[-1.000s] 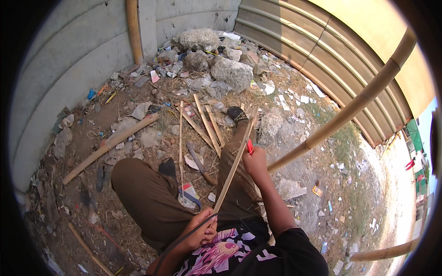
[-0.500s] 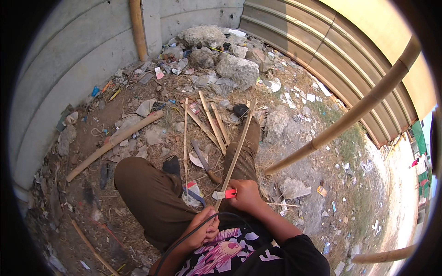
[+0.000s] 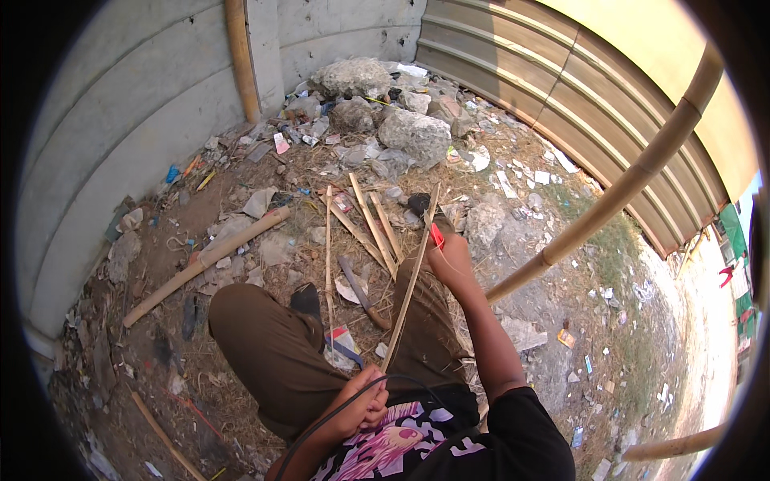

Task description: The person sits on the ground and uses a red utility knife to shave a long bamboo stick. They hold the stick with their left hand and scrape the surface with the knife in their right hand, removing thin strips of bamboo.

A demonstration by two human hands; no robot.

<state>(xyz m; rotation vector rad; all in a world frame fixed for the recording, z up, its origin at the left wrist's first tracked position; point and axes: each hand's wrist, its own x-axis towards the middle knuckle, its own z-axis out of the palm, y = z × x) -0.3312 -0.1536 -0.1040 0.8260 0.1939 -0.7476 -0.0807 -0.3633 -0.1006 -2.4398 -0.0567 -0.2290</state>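
My left hand [image 3: 362,403] is closed round the near end of a long, thin bamboo strip [image 3: 411,290], close to my shirt. The strip slants away over my right thigh towards my foot. Farther up it, my right hand [image 3: 451,258] grips a red-handled cutter [image 3: 436,234] against the strip near its far end; the blade is hidden. Between my legs a long knife with a wooden handle [image 3: 365,295] lies on the ground. Several split bamboo strips [image 3: 370,216] lie beyond it, and a thin upright-looking one [image 3: 329,256] runs beside my left shoe.
A bamboo pole [image 3: 204,264] lies on the left, and a thick bamboo pole [image 3: 593,204] slants across the right. Rocks [image 3: 413,135] and litter are heaped at the back, before a concrete wall [image 3: 144,120] and a ribbed metal fence [image 3: 609,104]. A black cable [image 3: 333,410] crosses my left forearm.
My right hand has slid the red cutter away from my left hand, up along the strip to near its far end. My left hand keeps its hold.
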